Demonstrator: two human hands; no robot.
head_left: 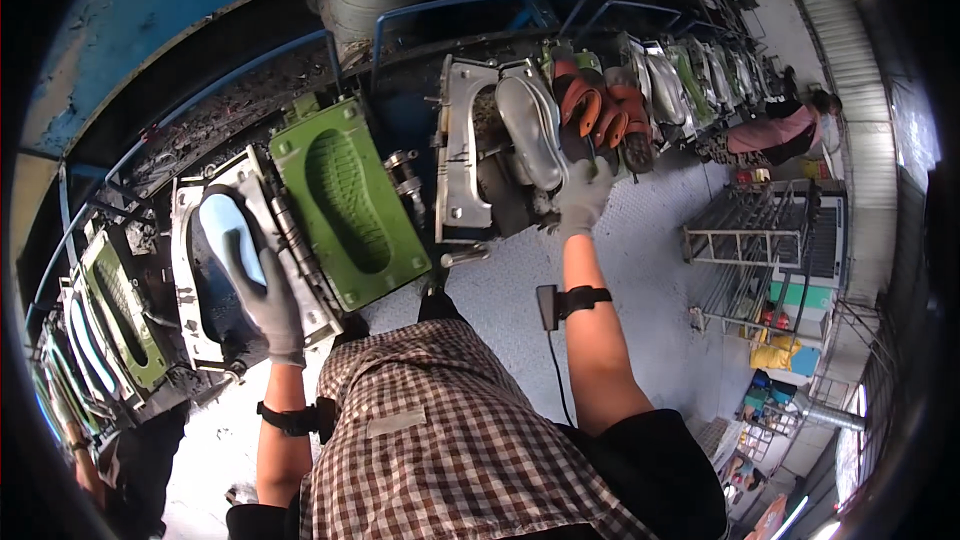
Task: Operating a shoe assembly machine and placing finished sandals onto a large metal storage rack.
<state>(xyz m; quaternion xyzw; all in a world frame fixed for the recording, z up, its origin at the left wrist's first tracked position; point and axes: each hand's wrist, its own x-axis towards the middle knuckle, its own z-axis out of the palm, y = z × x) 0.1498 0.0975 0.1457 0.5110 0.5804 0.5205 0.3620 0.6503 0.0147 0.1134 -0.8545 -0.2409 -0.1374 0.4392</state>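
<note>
Head view: blue rail (480, 3) behind; green mould half (350, 195) between our hands; orange shoes (605, 115) past the right. Left hand (273, 315): grip touching the pale blue foot form (228, 230); we can't tell if clasping. Right hand (585, 195): fingers bent beside the silver foot form (528, 125), closure unclear. Pale blue form: smooth, tilted, near the metal mould frame's (188, 285) top edge.

A brown-and-white checked apron (460, 450) with a pale rectangular patch (397, 423) is worn with black sleeves (655, 470), grey gloves (583, 205) on both hands (270, 312), and black forearm straps (586, 299), the right bearing a boxy module (547, 308) and thin black cable (556, 370).
</note>
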